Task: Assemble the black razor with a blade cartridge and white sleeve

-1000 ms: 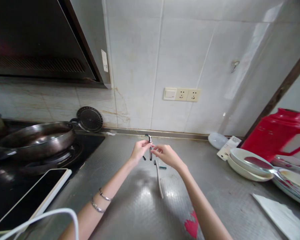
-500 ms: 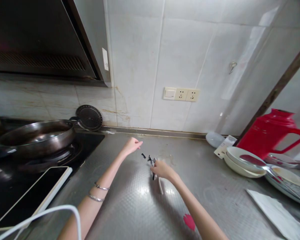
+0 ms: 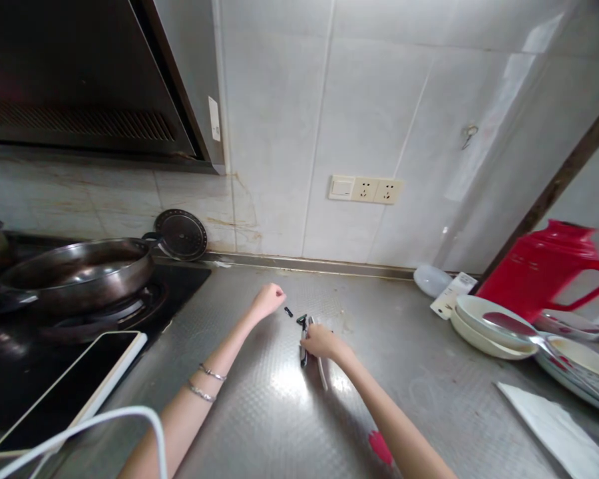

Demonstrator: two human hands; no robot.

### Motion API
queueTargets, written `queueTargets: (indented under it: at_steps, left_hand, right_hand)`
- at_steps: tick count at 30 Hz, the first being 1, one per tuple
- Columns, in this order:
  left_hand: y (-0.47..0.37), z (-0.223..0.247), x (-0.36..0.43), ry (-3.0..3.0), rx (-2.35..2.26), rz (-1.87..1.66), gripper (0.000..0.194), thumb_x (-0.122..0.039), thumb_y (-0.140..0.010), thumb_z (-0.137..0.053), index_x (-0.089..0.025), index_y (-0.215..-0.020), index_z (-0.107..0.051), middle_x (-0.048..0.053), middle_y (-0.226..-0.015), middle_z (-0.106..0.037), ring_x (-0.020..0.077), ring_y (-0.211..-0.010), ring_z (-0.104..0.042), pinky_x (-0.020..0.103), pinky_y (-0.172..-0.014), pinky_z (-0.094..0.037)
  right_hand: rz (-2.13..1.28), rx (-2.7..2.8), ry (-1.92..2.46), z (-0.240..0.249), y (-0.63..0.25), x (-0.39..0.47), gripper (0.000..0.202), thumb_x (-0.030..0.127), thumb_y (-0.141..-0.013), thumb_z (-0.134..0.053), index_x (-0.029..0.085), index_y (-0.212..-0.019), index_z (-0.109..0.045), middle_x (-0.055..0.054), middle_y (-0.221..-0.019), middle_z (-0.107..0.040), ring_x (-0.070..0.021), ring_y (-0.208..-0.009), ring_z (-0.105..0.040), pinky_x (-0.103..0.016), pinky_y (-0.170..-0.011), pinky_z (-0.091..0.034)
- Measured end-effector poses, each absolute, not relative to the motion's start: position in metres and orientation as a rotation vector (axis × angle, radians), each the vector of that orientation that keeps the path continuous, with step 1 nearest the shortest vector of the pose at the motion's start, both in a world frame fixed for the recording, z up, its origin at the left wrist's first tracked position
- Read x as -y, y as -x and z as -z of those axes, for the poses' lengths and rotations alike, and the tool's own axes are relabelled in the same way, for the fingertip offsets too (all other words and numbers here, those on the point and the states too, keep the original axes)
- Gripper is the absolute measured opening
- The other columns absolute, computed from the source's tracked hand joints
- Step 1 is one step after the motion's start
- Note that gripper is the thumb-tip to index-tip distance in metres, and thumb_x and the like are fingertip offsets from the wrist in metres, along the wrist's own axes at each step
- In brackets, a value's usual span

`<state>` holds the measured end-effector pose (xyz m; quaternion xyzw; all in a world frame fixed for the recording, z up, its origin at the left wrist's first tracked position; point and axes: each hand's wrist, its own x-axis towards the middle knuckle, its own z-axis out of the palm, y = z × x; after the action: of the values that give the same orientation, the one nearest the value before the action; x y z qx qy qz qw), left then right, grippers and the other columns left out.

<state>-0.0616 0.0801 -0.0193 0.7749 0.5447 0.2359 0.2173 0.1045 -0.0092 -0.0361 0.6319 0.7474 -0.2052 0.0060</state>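
On the steel counter, my right hand is closed around a razor with a black T-shaped head and a dark handle. A pale, slim curved piece sticks out below the same hand; its upper part is hidden by the fingers, so I cannot tell whether it is held or only touched. Just left of the razor's head lies a small black piece, shaped like a blade head. Beyond it, to the left, my left hand is curled closed, with nothing visible in it and two bracelets on the wrist.
At left, a steel pan stands on the black stove, and a phone lies in front. A white cable crosses the lower left. At right are a red jug, stacked bowls and a white sheet.
The razor has turned slightly in my right hand, so its head shows more plainly. My left hand has shifted a little nearer, its fingers more curled. The view has moved slightly.
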Motion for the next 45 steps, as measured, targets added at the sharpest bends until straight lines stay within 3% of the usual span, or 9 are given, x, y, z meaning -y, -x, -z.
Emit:
queueTargets:
  at_steps: [7,10,13,17,33,38,42,45]
  left_hand:
    - [0.054,0.061,-0.084,-2.317,-1.556,-0.619,0.031,-0.026,-0.075,-0.053,-0.012,-0.101,-0.064,0.014,-0.103,-0.065,0.0214,-0.098,-0.058,0.027,-0.083,-0.04]
    - [0.052,0.07,-0.083,-2.347,-1.592,-0.638,0.038,-0.03,-0.075,-0.055,-0.011,-0.107,-0.061,0.014,-0.107,-0.063,0.0229,-0.102,-0.055,0.029,-0.086,-0.039]
    - [0.049,0.073,-0.079,-2.374,-1.612,-0.637,0.039,-0.033,-0.073,-0.057,-0.013,-0.106,-0.06,0.011,-0.103,-0.064,0.0228,-0.098,-0.055,0.029,-0.084,-0.039]
    - [0.045,0.073,-0.073,-2.419,-1.611,-0.62,0.029,-0.032,-0.072,-0.059,-0.017,-0.096,-0.064,0.007,-0.092,-0.065,0.0222,-0.094,-0.055,0.03,-0.08,-0.039]
    - [0.041,0.076,-0.071,-2.414,-1.667,-0.674,0.022,-0.025,-0.069,-0.062,-0.017,-0.089,-0.066,0.008,-0.086,-0.066,0.0227,-0.095,-0.054,0.032,-0.081,-0.04]
    - [0.037,0.064,-0.076,-1.909,-1.412,-0.922,0.028,-0.027,-0.065,-0.066,-0.014,-0.089,-0.066,0.009,-0.088,-0.067,0.0192,-0.087,-0.059,0.029,-0.077,-0.043]
    - [0.032,0.038,-0.071,-1.294,-0.972,-0.899,0.037,-0.038,-0.068,-0.065,-0.014,-0.096,-0.064,0.009,-0.088,-0.067,0.0152,-0.075,-0.061,0.025,-0.065,-0.044]
    - [0.029,0.022,-0.059,-1.011,-0.71,-0.842,0.038,-0.039,-0.069,-0.065,-0.015,-0.098,-0.063,0.01,-0.088,-0.067,0.0145,-0.074,-0.061,0.026,-0.067,-0.045]
  right_hand:
    - [0.587,-2.383,-1.968,0.035,-0.103,0.005,0.025,0.023,-0.073,-0.049,0.01,-0.084,-0.068,-0.017,-0.085,-0.068,-0.0228,-0.078,-0.063,-0.024,-0.058,-0.041]
    - [0.611,-2.416,-2.009,0.024,-0.113,0.001,0.026,0.027,-0.075,-0.047,0.012,-0.075,-0.068,-0.014,-0.076,-0.068,-0.0194,-0.069,-0.063,-0.023,-0.054,-0.039]
    - [0.685,-2.438,-2.111,0.008,-0.133,-0.006,0.034,0.03,-0.078,-0.043,0.012,-0.06,-0.065,-0.01,-0.055,-0.063,-0.0145,-0.052,-0.058,-0.021,-0.049,-0.036]
    - [0.736,-2.468,-2.264,-0.008,-0.162,-0.015,0.034,0.032,-0.078,-0.043,0.013,-0.058,-0.063,-0.005,-0.044,-0.056,-0.0118,-0.044,-0.052,-0.02,-0.047,-0.035]
    - [0.697,-2.47,-2.328,-0.017,-0.194,-0.023,0.031,0.032,-0.077,-0.044,0.013,-0.064,-0.065,-0.003,-0.043,-0.057,-0.0128,-0.048,-0.056,-0.02,-0.053,-0.038]
    - [0.7,-2.674,-2.164,-0.02,-0.188,-0.018,0.028,0.032,-0.077,-0.046,0.014,-0.069,-0.065,-0.002,-0.047,-0.059,-0.0123,-0.05,-0.055,-0.02,-0.053,-0.037]
    - [0.701,-2.89,-2.025,-0.027,-0.179,-0.011,0.024,0.03,-0.078,-0.047,0.015,-0.08,-0.065,0.0,-0.05,-0.058,-0.011,-0.049,-0.052,-0.02,-0.053,-0.035]
    - [0.614,-3.012,-1.994,-0.034,-0.172,-0.006,0.022,0.03,-0.077,-0.051,0.016,-0.085,-0.066,0.0,-0.057,-0.059,-0.0111,-0.054,-0.051,-0.021,-0.054,-0.035]
